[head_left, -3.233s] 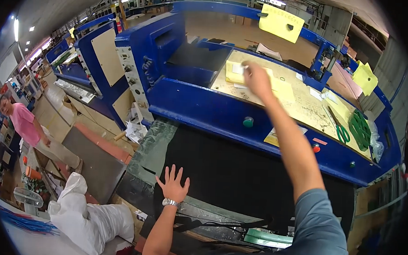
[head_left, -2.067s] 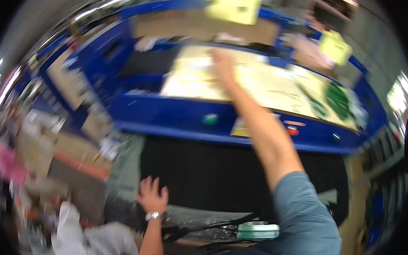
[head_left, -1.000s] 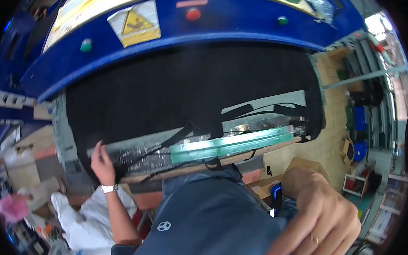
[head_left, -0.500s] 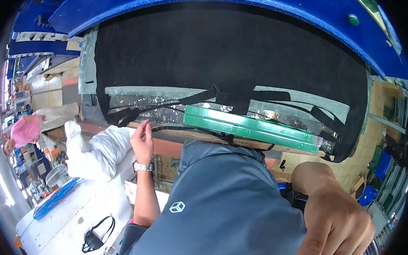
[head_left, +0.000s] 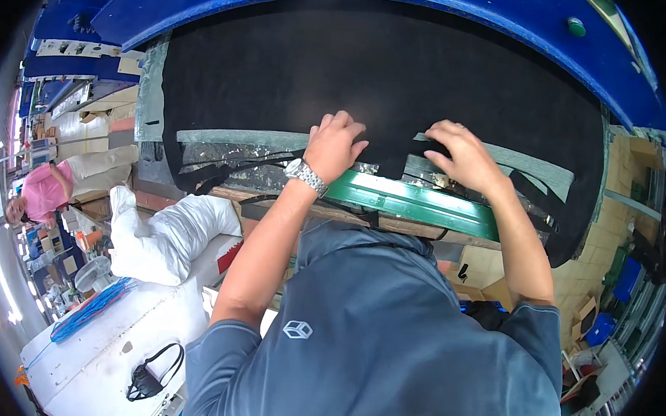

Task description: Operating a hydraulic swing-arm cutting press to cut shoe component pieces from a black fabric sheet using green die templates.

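A wide sheet of black fabric (head_left: 370, 67) lies over the machine bed, its front edge cut away into loose strips. My left hand (head_left: 335, 146), with a metal watch at the wrist, rests on the fabric near this front edge, fingers bent and thumb apart. My right hand (head_left: 464, 156) reaches over the edge further right, its fingers spread and curved above a dark strip and its thumb apart. I see nothing gripped in either hand. A long green metal bar (head_left: 412, 201) lies in front of the fabric, between my forearms and partly behind them.
A blue machine beam (head_left: 404, 2) with green buttons arches behind the fabric. At left, a white table (head_left: 107, 354) carries a white sack (head_left: 177, 237), a blue cord bundle (head_left: 90, 308) and a small black pouch (head_left: 143, 382). A person in pink (head_left: 44, 193) stands beyond.
Both my hands have come onto the fabric's front edge: the left moved up and right, the right swung up from the lower right. The green bar stays in about the same place.
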### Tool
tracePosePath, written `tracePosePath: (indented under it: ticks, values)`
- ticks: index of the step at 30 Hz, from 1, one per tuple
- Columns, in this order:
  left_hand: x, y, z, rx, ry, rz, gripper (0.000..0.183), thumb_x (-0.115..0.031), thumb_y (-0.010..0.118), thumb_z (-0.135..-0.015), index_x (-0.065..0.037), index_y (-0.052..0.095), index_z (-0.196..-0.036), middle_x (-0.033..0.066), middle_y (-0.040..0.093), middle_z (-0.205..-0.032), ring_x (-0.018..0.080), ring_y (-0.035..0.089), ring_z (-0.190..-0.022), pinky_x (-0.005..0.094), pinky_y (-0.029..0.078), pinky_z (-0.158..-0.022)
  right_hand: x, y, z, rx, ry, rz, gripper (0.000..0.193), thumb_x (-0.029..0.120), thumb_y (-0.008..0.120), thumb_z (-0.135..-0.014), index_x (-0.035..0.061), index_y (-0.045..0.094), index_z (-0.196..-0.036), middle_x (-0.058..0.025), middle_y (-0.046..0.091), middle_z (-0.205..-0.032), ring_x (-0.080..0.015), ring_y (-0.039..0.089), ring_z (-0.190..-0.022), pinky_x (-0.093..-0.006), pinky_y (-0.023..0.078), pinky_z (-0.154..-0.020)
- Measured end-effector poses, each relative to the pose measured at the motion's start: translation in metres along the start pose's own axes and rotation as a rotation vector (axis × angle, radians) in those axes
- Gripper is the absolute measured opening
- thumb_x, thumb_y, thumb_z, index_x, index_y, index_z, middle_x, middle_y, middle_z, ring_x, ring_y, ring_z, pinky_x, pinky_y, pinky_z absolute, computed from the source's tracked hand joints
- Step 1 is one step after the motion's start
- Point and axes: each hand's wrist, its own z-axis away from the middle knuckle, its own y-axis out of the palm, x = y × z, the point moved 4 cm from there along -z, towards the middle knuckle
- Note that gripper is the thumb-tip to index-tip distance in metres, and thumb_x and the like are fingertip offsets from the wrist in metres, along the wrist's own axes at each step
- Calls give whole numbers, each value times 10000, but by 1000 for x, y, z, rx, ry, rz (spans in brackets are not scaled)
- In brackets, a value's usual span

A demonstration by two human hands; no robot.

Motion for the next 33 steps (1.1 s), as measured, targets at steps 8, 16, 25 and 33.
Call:
tracePosePath:
  ticks: [8, 16, 25, 33]
  values:
    - [-2, -1, 0, 461, -47, 121, 138, -163, 710, -951, -66, 802, -985, 102, 755, -1053, 346, 727, -1031, 468, 570, -899, 3, 19, 9, 292, 262, -122, 325, 114, 739, -956, 25, 683, -1264, -185, 756, -999, -378, 726, -954, -472, 569, -853]
    - [-16, 10, 6, 552, 42, 1, 194, -264, 726, -978, -109, 832, -1031, 105, 717, -1089, 343, 651, -1143, 480, 533, -976, 15, 27, 2, 167, 155, -151, 240, 112, 728, -959, 20, 736, -1181, -198, 765, -956, -372, 739, -886, -461, 571, -798]
    - [0, 5, -11, 308, -30, 116, 250, -155, 849, -817, -52, 752, -1023, 150, 722, -1001, 366, 728, -953, 487, 583, -832, 19, 52, -6, 467, 205, -234, 169, 114, 673, -967, 22, 769, -1070, -178, 783, -960, -354, 761, -940, -443, 581, -864]
    - [4, 20, -2, 383, -211, 55, 198, -220, 879, -798, -81, 739, -821, 161, 762, -880, 395, 746, -903, 503, 589, -814, 27, 54, -19, 423, 233, 15, 116, 93, 735, -874, 61, 813, -954, -188, 777, -919, -372, 755, -940, -473, 593, -851]
